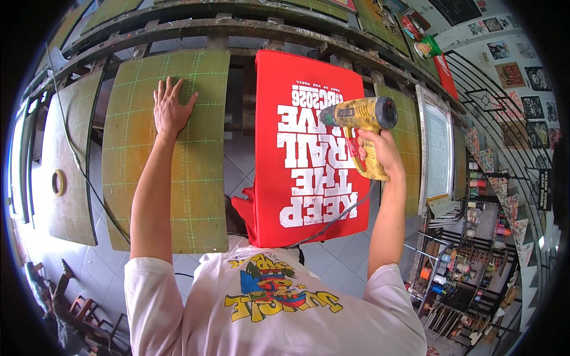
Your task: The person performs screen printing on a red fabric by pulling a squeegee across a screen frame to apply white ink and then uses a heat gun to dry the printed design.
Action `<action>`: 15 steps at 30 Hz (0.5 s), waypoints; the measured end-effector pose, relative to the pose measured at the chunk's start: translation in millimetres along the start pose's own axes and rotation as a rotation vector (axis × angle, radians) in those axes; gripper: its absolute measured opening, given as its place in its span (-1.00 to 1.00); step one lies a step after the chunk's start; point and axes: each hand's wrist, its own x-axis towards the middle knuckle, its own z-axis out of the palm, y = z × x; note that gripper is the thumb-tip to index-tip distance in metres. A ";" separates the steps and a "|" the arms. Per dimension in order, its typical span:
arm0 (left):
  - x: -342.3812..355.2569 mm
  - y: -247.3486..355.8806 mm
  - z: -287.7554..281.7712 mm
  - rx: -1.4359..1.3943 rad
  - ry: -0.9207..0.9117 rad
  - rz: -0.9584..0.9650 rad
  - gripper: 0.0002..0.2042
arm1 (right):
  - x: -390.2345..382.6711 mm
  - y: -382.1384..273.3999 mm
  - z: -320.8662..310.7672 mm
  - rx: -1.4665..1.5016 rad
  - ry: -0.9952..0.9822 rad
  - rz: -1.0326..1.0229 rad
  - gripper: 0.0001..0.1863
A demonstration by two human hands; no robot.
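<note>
My right hand (380,151) is wrapped round the handle of a yellow and black heat gun (356,115). Its dark nozzle points left, over the upper part of a red T-shirt (270,148) stretched flat on a printing board. Large white lettering covers the middle of the shirt, and a loose fold of red cloth hangs off its left edge near my body. On the bare green-brown board (160,207) to the left, my left hand (172,110) lies flat with its fingers spread. The heat gun's grey cord (332,222) trails down across the shirt's lower right.
More boards line the metal rail (237,28) along the far side. A tape roll (58,182) lies on the far-left board (71,207). At right stand a framed screen (436,142), a rack of ink containers (442,273) and a stair railing. Another cable (68,139) crosses the left boards.
</note>
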 end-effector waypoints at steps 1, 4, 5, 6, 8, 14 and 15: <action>-0.1 0.8 0.0 0.001 -0.001 0.000 -0.29 | 1.5 -0.3 0.8 0.007 0.020 0.001 -0.85; 0.5 -1.5 0.8 0.007 0.001 -0.003 -0.28 | 7.4 -1.5 3.5 -0.003 0.006 -0.019 -0.85; 0.1 -1.5 0.9 0.008 0.000 -0.005 -0.28 | 7.8 -2.5 4.7 0.000 -0.011 -0.021 -0.85; -0.1 -1.7 0.8 0.009 -0.001 -0.006 -0.28 | 7.9 -4.0 6.2 0.003 -0.029 -0.022 -0.85; 0.1 -1.0 0.1 0.003 0.004 -0.001 -0.28 | 9.9 -5.2 7.2 0.004 -0.027 -0.024 -0.85; -0.3 0.9 -2.6 -0.007 0.002 -0.003 -0.29 | 12.9 -8.9 4.9 -0.007 0.004 -0.008 -0.85; -1.1 1.1 -2.1 -0.014 0.003 0.000 -0.29 | 12.5 -8.6 1.7 0.004 -0.006 -0.009 -0.85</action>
